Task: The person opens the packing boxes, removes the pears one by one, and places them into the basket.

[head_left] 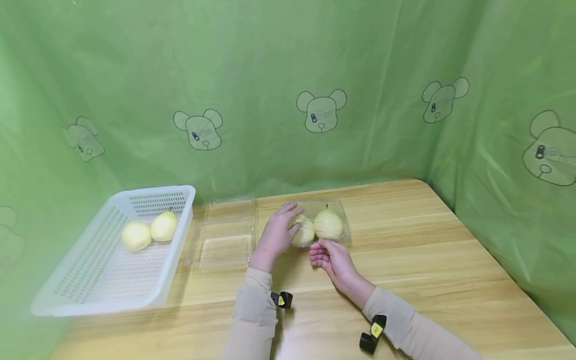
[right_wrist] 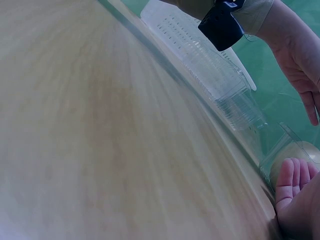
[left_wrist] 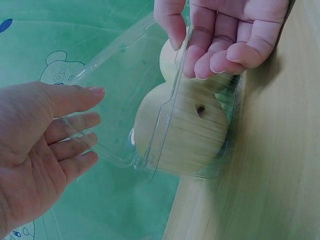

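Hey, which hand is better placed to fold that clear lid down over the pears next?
Probably the left hand: it is at the free edge of the raised lid. The right hand is at the near rim of the container, seemingly steadying it.

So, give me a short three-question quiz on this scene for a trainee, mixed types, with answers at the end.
1. Count: how many pears show in the head view altogether?

2. Multiple choice: what lies on the table between the white basket and the clear container of pears?
A) A knife
B) Clear plastic packaging
C) A folded towel

3. True or false: the clear container's lid is fully closed over the pears.

Key:
1. Four: two in the white basket, two in the clear container.
2. B.
3. False; the left wrist view shows the lid standing open.
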Motion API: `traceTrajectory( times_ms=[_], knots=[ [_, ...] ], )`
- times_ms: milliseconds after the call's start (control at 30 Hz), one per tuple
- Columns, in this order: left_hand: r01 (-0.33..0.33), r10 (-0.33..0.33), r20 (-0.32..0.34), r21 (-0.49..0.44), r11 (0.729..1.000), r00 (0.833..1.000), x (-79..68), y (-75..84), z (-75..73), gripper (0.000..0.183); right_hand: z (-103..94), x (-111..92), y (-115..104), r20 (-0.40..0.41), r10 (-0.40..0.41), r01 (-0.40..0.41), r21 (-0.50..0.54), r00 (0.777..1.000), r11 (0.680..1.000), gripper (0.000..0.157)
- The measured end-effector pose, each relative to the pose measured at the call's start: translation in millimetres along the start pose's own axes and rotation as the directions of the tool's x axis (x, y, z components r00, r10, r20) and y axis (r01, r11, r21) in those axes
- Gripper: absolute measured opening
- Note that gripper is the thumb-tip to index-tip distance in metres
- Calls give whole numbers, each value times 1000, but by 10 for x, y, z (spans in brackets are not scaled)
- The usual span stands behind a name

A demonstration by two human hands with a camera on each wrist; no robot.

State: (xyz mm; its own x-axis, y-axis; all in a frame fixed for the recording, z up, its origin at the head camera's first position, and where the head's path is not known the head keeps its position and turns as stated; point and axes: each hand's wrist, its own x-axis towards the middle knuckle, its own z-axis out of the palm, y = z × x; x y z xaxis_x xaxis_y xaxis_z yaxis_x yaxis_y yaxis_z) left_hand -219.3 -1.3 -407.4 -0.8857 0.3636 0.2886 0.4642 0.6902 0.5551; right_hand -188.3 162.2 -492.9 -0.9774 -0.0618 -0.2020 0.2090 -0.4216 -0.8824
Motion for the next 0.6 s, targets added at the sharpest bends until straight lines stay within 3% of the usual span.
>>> traceTrajectory(
  times_ms=[600],
  knots=[
    [30,-30,-1,-47,998,1000,29,14,-6,42,-7,-10,-18,4,8,-8,-8,1000,1000,29]
  ],
)
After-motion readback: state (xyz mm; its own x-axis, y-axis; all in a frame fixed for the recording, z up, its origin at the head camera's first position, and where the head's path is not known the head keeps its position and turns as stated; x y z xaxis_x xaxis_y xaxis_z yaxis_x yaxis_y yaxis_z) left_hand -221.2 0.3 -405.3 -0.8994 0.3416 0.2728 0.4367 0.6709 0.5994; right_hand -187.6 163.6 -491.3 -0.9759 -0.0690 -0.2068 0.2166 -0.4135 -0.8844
